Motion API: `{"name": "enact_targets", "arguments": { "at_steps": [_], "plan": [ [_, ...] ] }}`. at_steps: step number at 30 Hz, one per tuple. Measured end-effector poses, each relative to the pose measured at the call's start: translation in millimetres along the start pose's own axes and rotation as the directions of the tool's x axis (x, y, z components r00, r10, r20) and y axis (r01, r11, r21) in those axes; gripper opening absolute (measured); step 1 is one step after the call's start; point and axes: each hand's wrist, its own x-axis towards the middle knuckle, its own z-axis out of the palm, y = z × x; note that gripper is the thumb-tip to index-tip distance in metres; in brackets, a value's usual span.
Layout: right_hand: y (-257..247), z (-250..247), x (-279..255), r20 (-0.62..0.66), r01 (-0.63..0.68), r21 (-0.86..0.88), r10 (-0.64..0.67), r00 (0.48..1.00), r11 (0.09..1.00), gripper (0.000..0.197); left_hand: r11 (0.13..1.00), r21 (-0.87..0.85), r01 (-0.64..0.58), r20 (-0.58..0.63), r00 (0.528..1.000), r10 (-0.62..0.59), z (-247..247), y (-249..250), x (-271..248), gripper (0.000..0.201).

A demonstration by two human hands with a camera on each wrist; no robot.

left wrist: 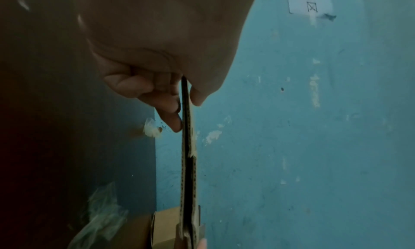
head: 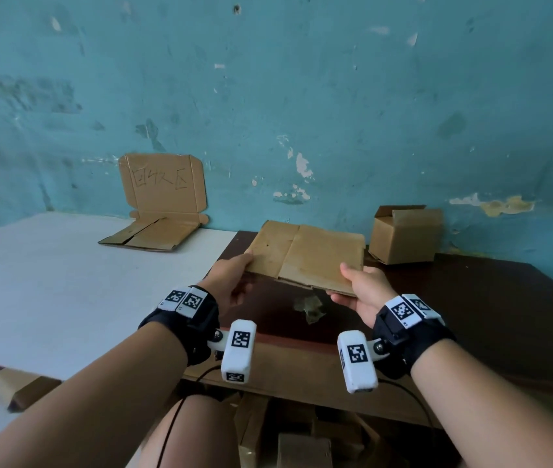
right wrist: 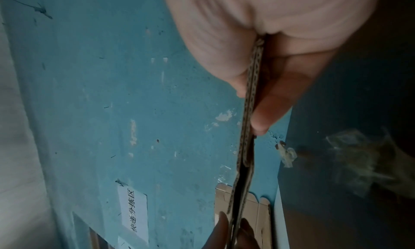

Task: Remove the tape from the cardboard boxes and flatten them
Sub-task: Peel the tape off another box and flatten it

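A flattened brown cardboard box point(head: 305, 255) hangs in the air over the dark table point(head: 471, 298), held level between both hands. My left hand point(head: 231, 282) pinches its left near corner, thumb on top and fingers beneath. My right hand point(head: 359, 292) pinches the right near corner the same way. In the left wrist view the flattened box point(left wrist: 188, 164) shows edge-on between thumb and fingers point(left wrist: 172, 118). The right wrist view shows the same box edge point(right wrist: 247, 128) clamped by the right hand's fingers point(right wrist: 265, 114). A crumpled wad of clear tape point(head: 310, 307) lies on the dark table under the box.
An assembled small cardboard box point(head: 403, 236) with open flaps stands at the back right by the blue wall. On the white table point(head: 49, 282) to the left, a flat carton point(head: 147, 236) lies below a cardboard sign point(head: 163, 184) leaning on the wall. More cardboard point(head: 302, 444) sits under the table.
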Motion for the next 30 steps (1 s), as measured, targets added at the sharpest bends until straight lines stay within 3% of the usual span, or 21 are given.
{"name": "enact_targets", "arguments": {
  "at_steps": [7,10,18,30],
  "plan": [
    [7,28,9,0.005,-0.032,0.119,0.032,0.999,0.992,0.030,0.985,-0.166,0.057,0.138,0.990,-0.034,-9,-2,-8,0.033],
    [14,40,11,0.010,-0.034,0.129,0.032,0.999,0.991,0.031,0.988,-0.148,0.031,0.156,0.988,-0.008,-3,-6,-13,0.034],
    [18,51,12,0.101,-0.029,0.130,0.016,0.995,0.991,0.037,0.987,-0.157,-0.022,0.038,0.999,0.028,-3,-11,0,0.012],
    [15,93,32,0.152,-0.082,0.123,0.063,0.986,0.989,0.034,0.975,-0.223,0.014,-0.033,0.999,-0.021,-20,-3,26,0.016]
  ]
}}
